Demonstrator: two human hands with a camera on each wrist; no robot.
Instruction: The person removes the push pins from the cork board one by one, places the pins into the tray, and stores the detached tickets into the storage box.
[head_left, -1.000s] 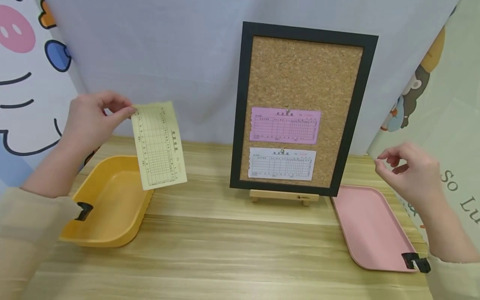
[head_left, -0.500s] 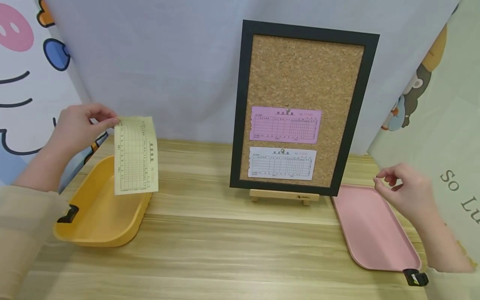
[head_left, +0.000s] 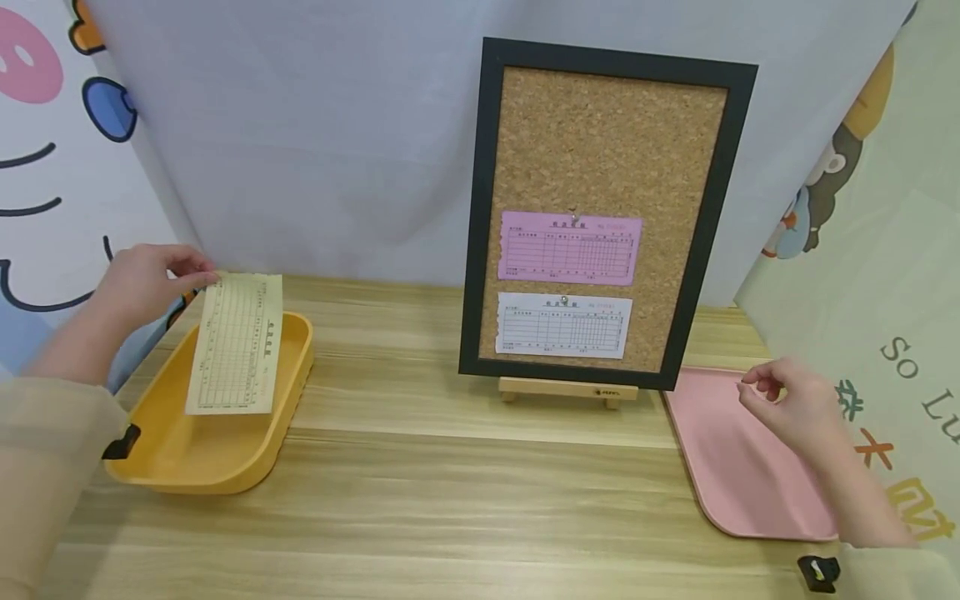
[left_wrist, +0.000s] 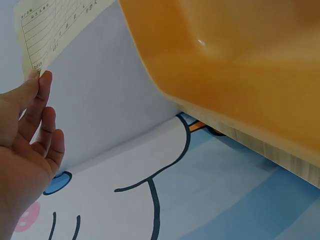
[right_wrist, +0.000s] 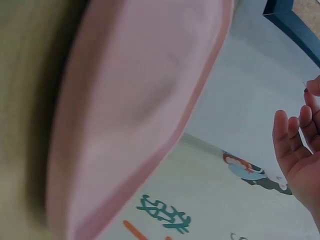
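My left hand (head_left: 142, 283) pinches a yellow receipt slip (head_left: 236, 350) at its upper left corner, between thumb and forefinger. The slip hangs lengthwise over the yellow bin (head_left: 279, 429), its lower edge tilted toward me. In the left wrist view the slip (left_wrist: 55, 30) leaves the fingertips at the upper left, beside the bin's wall. Above the pink tray (head_left: 708, 450), thumb and forefinger of my right hand (head_left: 806, 408) pinch a tiny pushpin. Its thin needle (right_wrist: 304, 84) sticks out past the fingertips in the right wrist view; its head is mostly hidden.
A black-framed corkboard (head_left: 607, 142) leans on a small wooden stand (head_left: 566, 388) at the back. Pinned to it are a pink slip (head_left: 570, 250) and, below that, a white slip (head_left: 562, 329). Cloth hangs behind and along both sides of the wooden table (head_left: 465, 500).
My left hand has moved left and down with the yellow slip, which now hangs over the bin. My right hand has sunk and shifted slightly left, still pinching the pushpin.
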